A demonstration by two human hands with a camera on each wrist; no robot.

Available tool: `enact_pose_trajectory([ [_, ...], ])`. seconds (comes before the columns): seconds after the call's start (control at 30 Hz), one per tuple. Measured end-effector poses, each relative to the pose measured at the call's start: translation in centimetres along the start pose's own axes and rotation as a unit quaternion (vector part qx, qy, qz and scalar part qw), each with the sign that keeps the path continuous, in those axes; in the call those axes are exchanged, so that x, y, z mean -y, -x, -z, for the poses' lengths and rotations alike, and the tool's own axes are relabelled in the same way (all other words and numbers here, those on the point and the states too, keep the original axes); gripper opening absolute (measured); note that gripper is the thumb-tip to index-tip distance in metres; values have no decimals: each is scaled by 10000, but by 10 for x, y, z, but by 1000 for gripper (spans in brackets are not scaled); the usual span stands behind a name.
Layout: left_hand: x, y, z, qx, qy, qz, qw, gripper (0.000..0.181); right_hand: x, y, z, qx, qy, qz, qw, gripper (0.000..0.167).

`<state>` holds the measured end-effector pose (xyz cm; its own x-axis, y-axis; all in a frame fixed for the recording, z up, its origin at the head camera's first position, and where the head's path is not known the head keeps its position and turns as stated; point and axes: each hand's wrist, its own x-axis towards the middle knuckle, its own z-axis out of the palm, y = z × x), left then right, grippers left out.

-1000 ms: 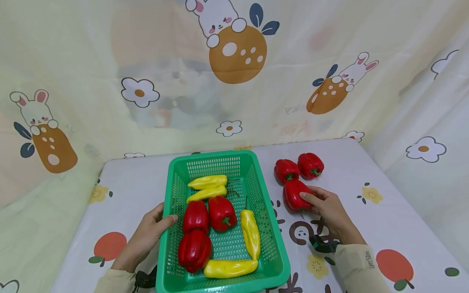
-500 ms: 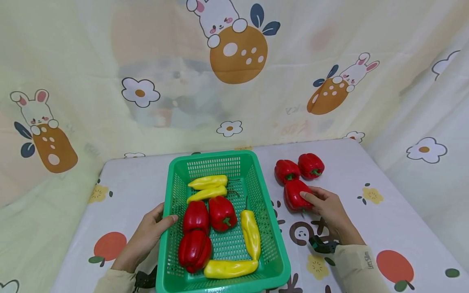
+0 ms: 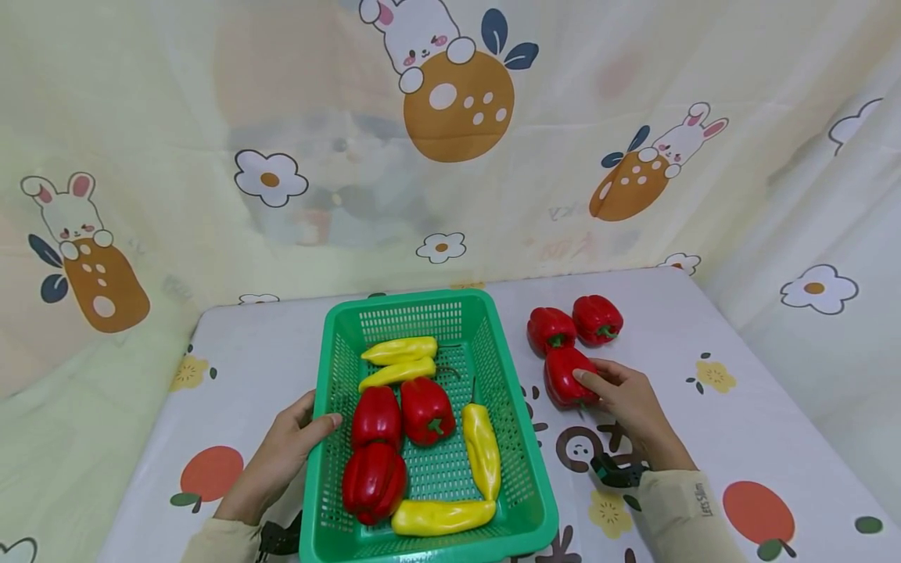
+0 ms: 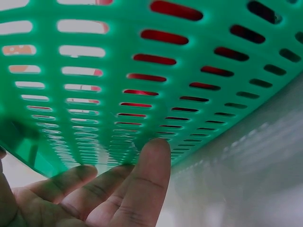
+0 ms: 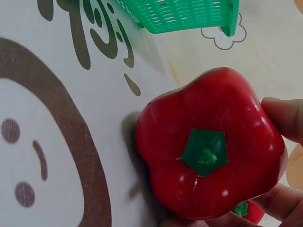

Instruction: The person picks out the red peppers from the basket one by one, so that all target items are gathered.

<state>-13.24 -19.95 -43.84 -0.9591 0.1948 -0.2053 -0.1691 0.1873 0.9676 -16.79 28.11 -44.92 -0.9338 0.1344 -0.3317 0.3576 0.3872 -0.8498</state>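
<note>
Though head view hides them — left fingertips (image 4: pixel 156 150) touch basket (image 4: pixel 117 61)

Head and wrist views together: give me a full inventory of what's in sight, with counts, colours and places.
Basket: 1, green, centre
Yellow peppers: 4, yellow, in the basket
Bell peppers: 3, red, in the basket
Loose bell peppers: 2, red, on the tablecloth, right of the basket
Held bell pepper: 1, red, nearer than the loose pair
Tablecloth: 1, white, printed, on the table
Backdrop: cream, printed, behind the table
Wrist gear: 2, dark, at the wrists
Sleeves: 2, beige, forearms
Left hand: 1, bare, gripping basket's left rim
Right hand: 1, bare, on held pepper
</note>
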Motion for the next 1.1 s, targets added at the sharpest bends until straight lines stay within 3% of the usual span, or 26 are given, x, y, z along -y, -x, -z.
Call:
enact_pose_trajectory([
  [1.1,1,0,0,-10,33,-32,10000,55,4,2,0,62,201,-113,9997,79],
])
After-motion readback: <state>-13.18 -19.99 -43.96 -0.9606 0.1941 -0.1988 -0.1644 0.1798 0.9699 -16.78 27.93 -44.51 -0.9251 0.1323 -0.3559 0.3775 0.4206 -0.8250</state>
